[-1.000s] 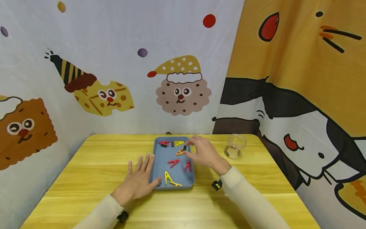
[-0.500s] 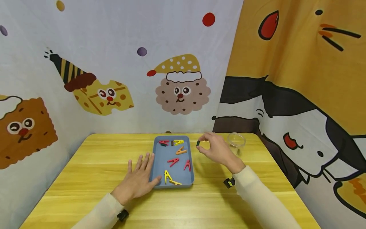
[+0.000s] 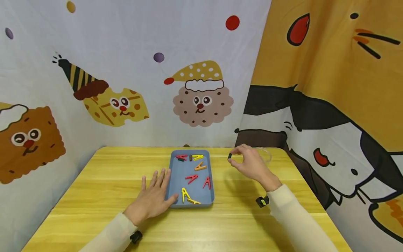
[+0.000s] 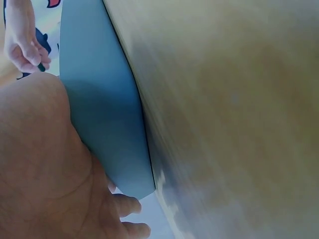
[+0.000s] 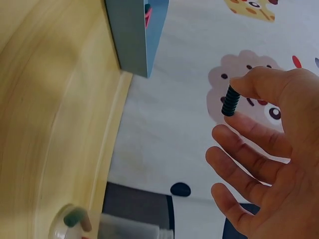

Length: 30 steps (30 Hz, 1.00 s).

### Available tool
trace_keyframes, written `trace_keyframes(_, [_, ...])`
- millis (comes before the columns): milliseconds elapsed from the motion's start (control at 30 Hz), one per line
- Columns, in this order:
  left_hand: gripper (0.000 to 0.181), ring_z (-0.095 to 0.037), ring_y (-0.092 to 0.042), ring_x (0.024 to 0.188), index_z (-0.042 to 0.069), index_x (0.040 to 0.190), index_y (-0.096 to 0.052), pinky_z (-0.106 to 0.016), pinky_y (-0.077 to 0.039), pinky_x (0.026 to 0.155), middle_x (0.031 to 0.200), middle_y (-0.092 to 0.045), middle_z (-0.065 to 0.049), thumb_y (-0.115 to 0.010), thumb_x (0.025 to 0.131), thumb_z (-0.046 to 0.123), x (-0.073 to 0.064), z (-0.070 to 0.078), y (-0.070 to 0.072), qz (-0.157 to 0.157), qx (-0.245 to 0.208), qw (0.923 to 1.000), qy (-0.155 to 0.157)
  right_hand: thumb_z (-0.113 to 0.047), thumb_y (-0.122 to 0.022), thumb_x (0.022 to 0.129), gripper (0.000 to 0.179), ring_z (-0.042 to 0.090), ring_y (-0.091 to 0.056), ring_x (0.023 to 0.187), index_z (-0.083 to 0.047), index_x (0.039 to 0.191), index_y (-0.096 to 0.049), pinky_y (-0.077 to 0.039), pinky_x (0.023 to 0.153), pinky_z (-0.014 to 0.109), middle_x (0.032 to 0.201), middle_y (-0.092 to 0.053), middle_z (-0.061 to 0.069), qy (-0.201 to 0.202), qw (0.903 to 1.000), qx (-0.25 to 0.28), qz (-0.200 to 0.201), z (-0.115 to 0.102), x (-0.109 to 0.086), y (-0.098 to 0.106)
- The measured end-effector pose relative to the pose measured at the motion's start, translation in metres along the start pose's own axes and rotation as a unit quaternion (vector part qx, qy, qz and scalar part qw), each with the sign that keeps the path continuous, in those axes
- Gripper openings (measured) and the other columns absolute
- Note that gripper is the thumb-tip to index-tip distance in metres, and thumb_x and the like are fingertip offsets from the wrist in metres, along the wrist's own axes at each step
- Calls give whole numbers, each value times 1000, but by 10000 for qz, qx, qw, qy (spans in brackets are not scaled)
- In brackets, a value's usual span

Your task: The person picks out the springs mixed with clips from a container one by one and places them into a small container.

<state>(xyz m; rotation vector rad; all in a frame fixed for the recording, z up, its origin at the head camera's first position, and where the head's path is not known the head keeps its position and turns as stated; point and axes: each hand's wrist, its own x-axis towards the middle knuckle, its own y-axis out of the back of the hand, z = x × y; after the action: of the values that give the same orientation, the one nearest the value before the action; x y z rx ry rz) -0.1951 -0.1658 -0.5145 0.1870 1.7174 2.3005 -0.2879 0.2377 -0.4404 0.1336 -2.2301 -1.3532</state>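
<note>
My right hand (image 3: 253, 166) is above the table, right of the tray. Between thumb and index finger it pinches a small dark green ridged cylinder (image 5: 231, 101) by its two ends; the other fingers are spread apart. My left hand (image 3: 151, 197) lies with straight fingers along the left side of a grey-blue tray (image 3: 173, 175), its thumb at the near left corner. Inside the tray are small A-shaped clips, among them an orange clip (image 3: 200, 166), a red clip (image 3: 191, 179) and a yellow clip (image 3: 184, 194). Another dark green cylinder (image 3: 181, 160) and a brown cylinder (image 3: 190, 158) lie toward its far end.
A clear plastic jar (image 3: 267, 154) stands behind my right hand, mostly hidden by it in the head view. The right wrist view shows a green piece (image 5: 75, 217) in the jar. A printed cloth (image 3: 132, 28) hangs behind the wooden table (image 3: 119, 168).
My right hand has lifted the dark green cylinder from beside the orange clip and carried it right, out over the table toward the jar. The left hand stays at the tray.
</note>
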Motion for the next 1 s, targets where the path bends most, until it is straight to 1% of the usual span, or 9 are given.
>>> trace_keyframes(200, [102,-54,-14,182,10,189,-9,-90,-4,138,196,-13,-21,-58,118,65,0,0,0,49,8,10000,2,-25,-91,104,30,40,-79,120,-7,126,-84,-67,101,60,127,-82,15,-28,9999,-30,165,12,-2,8])
trace_keyframes(400, [102,-54,-13,182,9,189,-9,-91,-2,138,196,-12,-21,-57,118,65,-1,0,0,-2,-21,10000,5,-26,-90,104,29,41,-78,119,-8,127,-85,-67,97,61,127,-82,15,-256,9993,-134,230,26,-7,15])
trace_keyframes(700, [102,-54,-14,182,9,189,-10,-90,-3,138,196,-13,-21,-58,118,64,0,0,-1,11,13,10000,10,-23,-90,104,31,46,-77,121,-4,128,-83,-65,101,65,129,-81,19,-436,9985,-68,327,44,-12,21])
trace_keyframes(1000, [102,-54,-13,182,9,189,-9,-90,-3,138,196,-12,-22,-58,118,64,1,1,0,19,12,10000,-6,-25,-87,107,32,46,-76,122,-3,129,-82,-62,105,67,131,-81,21,-646,9975,-26,301,60,-14,26])
